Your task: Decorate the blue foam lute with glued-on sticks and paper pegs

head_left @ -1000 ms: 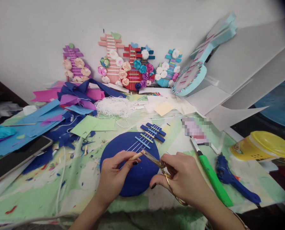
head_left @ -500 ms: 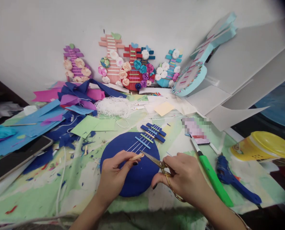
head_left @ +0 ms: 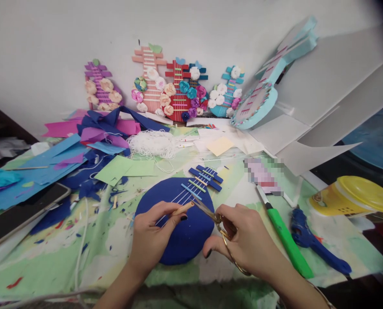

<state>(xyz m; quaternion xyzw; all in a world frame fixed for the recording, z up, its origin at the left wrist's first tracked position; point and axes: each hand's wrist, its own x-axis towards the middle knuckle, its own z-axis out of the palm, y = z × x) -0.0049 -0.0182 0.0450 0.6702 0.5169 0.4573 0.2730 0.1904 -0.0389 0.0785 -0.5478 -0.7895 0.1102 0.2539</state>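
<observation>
Pale green patterned cloth (head_left: 114, 257) bore one black-screened phone (head_left: 24, 212). The left hand (head_left: 153, 229) pinched one slim cream roll (head_left: 183, 209) above one round-bodied blue lute shape (head_left: 186, 242); the right hand (head_left: 247, 231) held one pair of gold-handled metal scissors (head_left: 208, 210) near the roll. Rightward were one green-handled cutter (head_left: 288, 242), one blue glue gun (head_left: 314, 243), one yellow lidded tub (head_left: 368, 193).

Gold scissors (head_left: 217, 219) in the right hand (head_left: 247, 240), small tan roll (head_left: 183, 209) in the left (head_left: 153, 234), above a blue lute shape (head_left: 188, 240).
</observation>
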